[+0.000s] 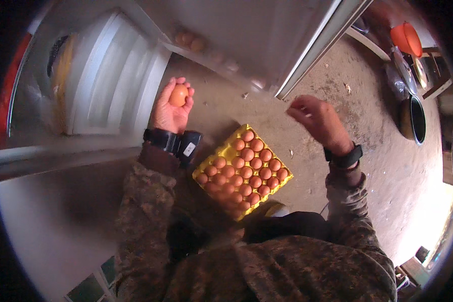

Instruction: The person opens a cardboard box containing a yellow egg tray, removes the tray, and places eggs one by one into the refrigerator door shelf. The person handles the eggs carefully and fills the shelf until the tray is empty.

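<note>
A brown egg [178, 95] rests in the palm of my left hand [174, 107], with the fingers curled around it. My right hand [314, 120] is raised to the right over the floor, its fingers bent and slightly blurred; a small gap shows between thumb and fingers and I see nothing held there. Between my forearms lies a yellow egg tray [226, 152] filled with many brown eggs [247, 154]; a few cups near its upper left side hold no egg. More eggs [190, 40] sit in a rack on the inside of the open refrigerator door [226, 22].
The refrigerator interior with white drawers [113, 79] stands at the left, beyond my left hand. The door's edge [321, 45] slants between my hands. On the concrete floor [347, 109] at the right are an orange basin [407, 39], a dark-mouthed pot [417, 120] and metal lids.
</note>
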The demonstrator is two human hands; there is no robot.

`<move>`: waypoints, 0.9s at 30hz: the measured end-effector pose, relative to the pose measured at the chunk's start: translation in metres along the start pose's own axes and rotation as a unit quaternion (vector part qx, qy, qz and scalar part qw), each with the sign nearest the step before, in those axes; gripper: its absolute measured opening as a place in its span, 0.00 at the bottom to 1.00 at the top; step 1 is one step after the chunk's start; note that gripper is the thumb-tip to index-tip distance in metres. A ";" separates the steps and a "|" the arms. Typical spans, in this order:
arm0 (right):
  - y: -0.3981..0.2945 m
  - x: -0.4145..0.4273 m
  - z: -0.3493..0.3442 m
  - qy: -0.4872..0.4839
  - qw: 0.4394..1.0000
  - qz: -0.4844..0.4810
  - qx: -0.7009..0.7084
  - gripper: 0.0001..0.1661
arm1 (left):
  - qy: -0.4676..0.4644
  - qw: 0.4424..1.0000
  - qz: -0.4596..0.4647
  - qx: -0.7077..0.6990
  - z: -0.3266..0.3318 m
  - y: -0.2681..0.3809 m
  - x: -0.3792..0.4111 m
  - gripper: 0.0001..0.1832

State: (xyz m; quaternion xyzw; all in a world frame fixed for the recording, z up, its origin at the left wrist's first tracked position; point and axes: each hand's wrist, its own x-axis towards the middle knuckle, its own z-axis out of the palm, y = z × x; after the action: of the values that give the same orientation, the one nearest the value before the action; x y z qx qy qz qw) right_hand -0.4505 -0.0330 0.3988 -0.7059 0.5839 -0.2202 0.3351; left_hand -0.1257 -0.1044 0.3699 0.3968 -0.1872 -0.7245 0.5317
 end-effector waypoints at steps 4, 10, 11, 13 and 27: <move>-0.040 0.036 0.030 0.028 0.984 -0.177 -0.012 0.12 | 0.033 0.999 0.020 -0.002 0.008 0.017 -0.057 0.14; -0.032 0.156 0.055 0.034 0.965 -0.038 -0.257 0.17 | 0.039 0.999 -0.023 0.028 0.012 0.047 -0.150 0.15; -0.027 0.170 0.061 -0.005 0.959 -0.021 -0.281 0.18 | 0.056 0.998 -0.028 0.015 0.012 0.049 -0.164 0.16; -0.024 0.205 0.087 -0.083 0.944 0.002 -0.320 0.19 | 0.096 0.995 -0.030 -0.006 0.003 0.059 -0.182 0.16; -0.014 0.272 0.116 -0.126 0.940 0.185 -0.258 0.30 | 0.100 0.990 0.007 -0.100 -0.025 0.103 -0.199 0.18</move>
State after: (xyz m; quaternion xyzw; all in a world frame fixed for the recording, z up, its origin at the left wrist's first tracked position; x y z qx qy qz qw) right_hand -0.2989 -0.2712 0.3082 -0.6694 0.6942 0.0943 0.2473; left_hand -0.0189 0.0447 0.5003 0.4106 -0.0622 -0.6926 0.5898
